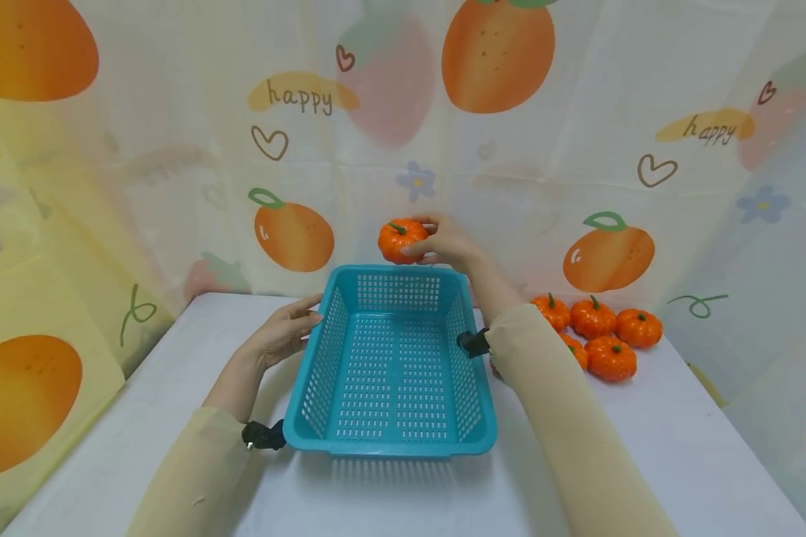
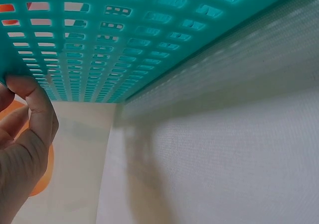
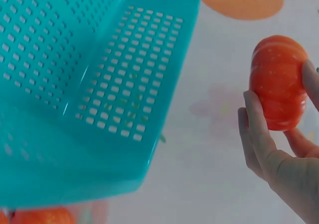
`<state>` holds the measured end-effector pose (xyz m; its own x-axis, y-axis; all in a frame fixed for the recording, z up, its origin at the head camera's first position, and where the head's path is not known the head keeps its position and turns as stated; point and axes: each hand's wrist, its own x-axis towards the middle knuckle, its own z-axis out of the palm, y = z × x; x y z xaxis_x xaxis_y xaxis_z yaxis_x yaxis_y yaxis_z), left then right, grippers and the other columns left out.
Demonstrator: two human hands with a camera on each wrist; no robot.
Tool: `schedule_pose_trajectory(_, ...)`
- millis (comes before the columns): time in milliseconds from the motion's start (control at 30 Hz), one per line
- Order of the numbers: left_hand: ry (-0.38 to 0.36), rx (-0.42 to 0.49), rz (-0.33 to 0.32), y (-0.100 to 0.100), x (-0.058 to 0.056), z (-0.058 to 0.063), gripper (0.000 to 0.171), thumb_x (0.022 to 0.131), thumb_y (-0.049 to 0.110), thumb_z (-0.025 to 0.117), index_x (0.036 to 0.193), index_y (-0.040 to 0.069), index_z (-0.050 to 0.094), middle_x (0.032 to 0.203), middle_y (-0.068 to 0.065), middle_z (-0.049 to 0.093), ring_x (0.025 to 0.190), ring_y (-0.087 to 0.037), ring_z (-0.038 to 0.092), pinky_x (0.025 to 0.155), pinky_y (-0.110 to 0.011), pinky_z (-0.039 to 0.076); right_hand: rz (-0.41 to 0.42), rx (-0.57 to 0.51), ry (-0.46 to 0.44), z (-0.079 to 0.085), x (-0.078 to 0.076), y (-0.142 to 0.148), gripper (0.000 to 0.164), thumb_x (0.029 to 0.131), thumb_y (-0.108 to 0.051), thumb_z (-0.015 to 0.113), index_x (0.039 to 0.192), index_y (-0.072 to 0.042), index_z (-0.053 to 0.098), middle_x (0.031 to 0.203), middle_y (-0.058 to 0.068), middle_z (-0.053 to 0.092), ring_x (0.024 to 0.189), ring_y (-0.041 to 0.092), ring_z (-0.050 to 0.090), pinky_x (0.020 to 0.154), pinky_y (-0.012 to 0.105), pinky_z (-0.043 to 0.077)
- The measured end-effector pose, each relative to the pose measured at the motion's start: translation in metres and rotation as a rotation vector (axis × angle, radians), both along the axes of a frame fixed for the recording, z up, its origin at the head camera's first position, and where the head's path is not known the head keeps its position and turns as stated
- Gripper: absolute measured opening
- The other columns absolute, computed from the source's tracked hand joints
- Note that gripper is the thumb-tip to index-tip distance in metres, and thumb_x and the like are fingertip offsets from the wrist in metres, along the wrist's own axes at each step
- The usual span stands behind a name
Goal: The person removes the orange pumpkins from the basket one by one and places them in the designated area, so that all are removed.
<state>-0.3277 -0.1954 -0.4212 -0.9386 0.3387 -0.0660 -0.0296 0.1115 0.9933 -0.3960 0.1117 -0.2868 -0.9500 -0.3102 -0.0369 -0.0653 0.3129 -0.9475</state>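
Note:
A teal plastic basket (image 1: 392, 350) with slotted walls stands tilted in the middle, its inside bare. My left hand (image 1: 283, 333) is at its left rim; in the left wrist view the bent fingers (image 2: 35, 102) pinch the rim edge. Beyond the basket's far rim, my right hand (image 1: 448, 240) holds a small orange pumpkin (image 1: 401, 240) with a green stem. The right wrist view shows thumb and fingers on opposite sides of that pumpkin (image 3: 279, 82), out past the basket wall (image 3: 124, 79).
Several more small pumpkins (image 1: 611, 358) lie on the white table (image 1: 685, 447) to the right, partly hidden behind my right sleeve (image 1: 544, 380). A fruit-printed cloth (image 1: 403, 164) hangs behind the table's far edge.

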Motion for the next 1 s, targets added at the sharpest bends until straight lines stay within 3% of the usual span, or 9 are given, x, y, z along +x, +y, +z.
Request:
schedule_pose_trajectory(433, 0.010, -0.013, 0.000, -0.001, 0.002, -0.001, 0.067, 0.102, 0.025, 0.054, 0.158, 0.012, 0.021, 0.109, 0.000, 0.057, 0.094, -0.008, 0.067, 0.084, -0.026, 0.057, 0.023, 0.021, -0.028, -0.002, 0.013, 0.067, 0.072, 0.089, -0.009, 0.070, 0.152, -0.013, 0.035, 0.156, 0.015, 0.036, 0.131, 0.035, 0.051, 0.105, 0.049, 0.049)
schedule_pose_trajectory(700, 0.003, -0.021, 0.020, 0.000, 0.002, -0.001, 0.069, 0.100, 0.028, 0.057, 0.158, 0.014, 0.022, 0.110, 0.001, 0.058, 0.094, -0.009, 0.068, 0.085, -0.026, 0.058, -0.007, 0.086, -0.041, -0.004, 0.023, 0.111, 0.072, 0.092, -0.014, 0.068, 0.153, -0.017, 0.032, 0.159, 0.013, 0.030, 0.134, 0.035, 0.047, 0.110, 0.051, 0.045)
schedule_pose_trajectory(1000, 0.002, -0.021, 0.026, 0.000, 0.004, 0.000, 0.070, 0.100, 0.029, 0.058, 0.158, 0.015, 0.022, 0.109, 0.001, 0.059, 0.094, -0.009, 0.068, 0.085, -0.026, 0.058, -0.025, 0.063, -0.064, -0.006, 0.031, 0.156, 0.074, 0.092, -0.016, 0.069, 0.155, -0.017, 0.029, 0.160, 0.013, 0.025, 0.134, 0.030, 0.044, 0.110, 0.044, 0.046)
